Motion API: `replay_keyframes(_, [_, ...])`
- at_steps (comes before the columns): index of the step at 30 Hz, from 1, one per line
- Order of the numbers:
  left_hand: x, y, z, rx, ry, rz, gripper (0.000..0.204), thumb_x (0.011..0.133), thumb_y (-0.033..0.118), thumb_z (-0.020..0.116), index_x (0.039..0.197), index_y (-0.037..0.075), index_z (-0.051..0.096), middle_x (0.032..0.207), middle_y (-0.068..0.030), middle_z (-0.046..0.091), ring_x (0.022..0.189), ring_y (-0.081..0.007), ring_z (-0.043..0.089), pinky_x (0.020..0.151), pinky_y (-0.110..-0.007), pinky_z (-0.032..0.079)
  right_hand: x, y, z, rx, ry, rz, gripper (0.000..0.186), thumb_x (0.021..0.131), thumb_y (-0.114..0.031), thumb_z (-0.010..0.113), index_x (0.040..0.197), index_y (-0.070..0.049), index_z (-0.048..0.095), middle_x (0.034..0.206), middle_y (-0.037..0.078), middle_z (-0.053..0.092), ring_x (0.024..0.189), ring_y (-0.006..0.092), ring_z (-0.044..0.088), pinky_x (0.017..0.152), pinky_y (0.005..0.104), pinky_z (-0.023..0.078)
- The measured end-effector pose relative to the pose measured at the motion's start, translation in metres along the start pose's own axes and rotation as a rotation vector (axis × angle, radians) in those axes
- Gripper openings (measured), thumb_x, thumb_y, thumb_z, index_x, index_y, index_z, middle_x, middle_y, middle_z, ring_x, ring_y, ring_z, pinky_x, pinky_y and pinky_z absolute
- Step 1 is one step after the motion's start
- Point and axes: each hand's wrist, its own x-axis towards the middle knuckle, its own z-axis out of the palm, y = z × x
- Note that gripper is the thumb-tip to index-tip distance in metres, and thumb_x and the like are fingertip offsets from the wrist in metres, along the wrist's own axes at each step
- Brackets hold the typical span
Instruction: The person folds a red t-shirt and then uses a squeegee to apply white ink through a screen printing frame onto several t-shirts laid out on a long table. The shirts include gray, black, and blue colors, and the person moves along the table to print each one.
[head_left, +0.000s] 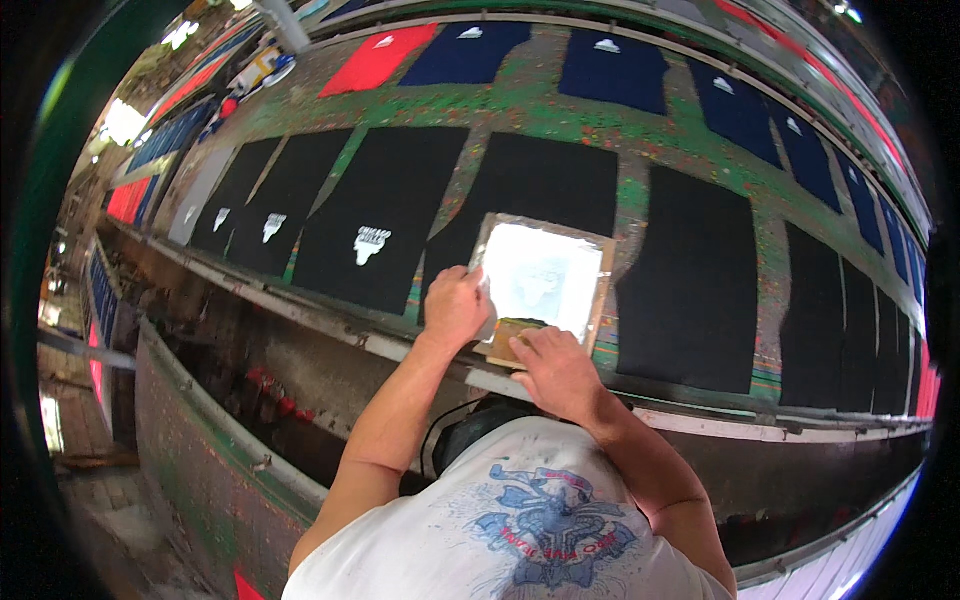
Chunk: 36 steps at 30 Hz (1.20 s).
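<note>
A printing screen (pixel 548 224) with a wooden frame and a white mesh lies on a black fabric piece (pixel 550 175). A faint design shows through the middle of the mesh. My left hand (pixel 457 305) is closed on the frame's left edge. My right hand (pixel 560 372) grips a brown squeegee (pixel 507 343) at the near end of the screen, its blade resting inside the frame; part of the handle is hidden under the fingers. Left of the screen lies a black piece (pixel 390 200) bearing a white print. Another black piece (pixel 690 280), with no print showing, is on the right.
The long paint-specked green table (pixel 500 110) holds several more black pieces to both sides. Along its far side lie a red piece (pixel 380 60) and several navy pieces (pixel 612 75) with white prints. A metal rail (pixel 370 343) runs along the near edge. Another long table (pixel 210 440) stands at lower left.
</note>
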Motion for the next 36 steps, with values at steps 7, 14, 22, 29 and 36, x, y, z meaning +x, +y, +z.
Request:
replay_keyframes(7, [-0.005,-0.001,-0.006,-0.087,0.018,0.023,0.035,0.088,0.006,0.077,0.122,0.000,0.080,0.107,-0.0219,0.074,0.101,-0.0449,0.071,0.089,-0.055,0.058,0.028,0.041,-0.023,0.014,0.285,0.024,0.052,0.099,-0.030,0.083,0.143,-0.004,0.072,0.145,0.019,0.071,0.138,0.0388,0.064,0.118,0.0520,0.050])
replay_keyframes(14, [-0.014,-0.008,0.003,-0.238,-0.013,-0.030,0.047,0.089,0.003,0.077,0.135,-0.003,0.074,0.128,-0.0246,0.071,0.118,-0.0451,0.065,0.103,-0.054,0.054,0.099,0.105,-0.042,0.001,0.085,0.326,0.050,0.110,-0.034,0.072,0.149,-0.003,0.069,0.153,0.025,0.067,0.142,0.0447,0.060,0.121,0.0565,0.047])
replay_keyframes(22, [-0.023,-0.018,0.013,-0.466,0.064,-0.116,0.053,0.085,-0.001,0.074,0.137,0.001,0.077,0.135,-0.0251,0.072,0.128,-0.0432,0.067,0.113,-0.050,0.053,0.166,0.166,-0.025,-0.045,-0.240,0.529,0.070,0.116,-0.062,0.046,0.125,-0.001,0.080,0.122,0.026,0.079,0.119,0.0463,0.073,0.104,0.0595,0.055])
replay_keyframes(29, [-0.031,-0.028,0.023,-0.777,0.122,-0.253,0.045,0.079,-0.004,0.081,0.123,0.005,0.081,0.133,-0.0212,0.077,0.127,-0.0372,0.072,0.113,-0.046,0.054,0.193,0.175,-0.057,0.222,-0.471,0.616,0.076,0.117,-0.065,0.042,0.141,-0.002,0.076,0.143,0.025,0.075,0.135,0.0444,0.069,0.117,0.0534,0.051])
replay_keyframes(36, [-0.043,-0.027,0.019,-0.985,0.111,-0.328,0.039,0.083,-0.010,0.082,0.118,0.004,0.076,0.147,-0.0174,0.071,0.131,-0.0232,0.071,0.107,-0.036,0.058,0.196,0.188,-0.068,0.294,-0.461,0.693,0.078,0.117,-0.067,0.041,0.145,-0.002,0.074,0.148,0.023,0.073,0.139,0.0400,0.068,0.116,0.0515,0.051])
